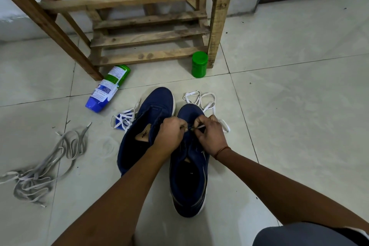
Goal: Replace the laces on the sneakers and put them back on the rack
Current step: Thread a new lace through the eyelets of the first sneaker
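Note:
Two navy sneakers stand side by side on the tiled floor, toes pointing away from me. Over the eyelets of the right sneaker (189, 177) my left hand (169, 136) grips the shoe's upper edge, fingers curled. My right hand (211, 136) pinches the tip of a white lace (201, 100) at an eyelet; the lace loops on the floor beyond the toe. The left sneaker (147, 126) is unlaced, with another white lace (123, 121) bunched beside it. The wooden rack (147, 24) stands behind.
A heap of old grey laces (44, 168) lies on the floor at the left. A green and blue bottle (107, 88) lies on its side by the rack's leg. A green jar (199, 64) stands at the rack's right post. My knee (311, 233) fills the bottom right.

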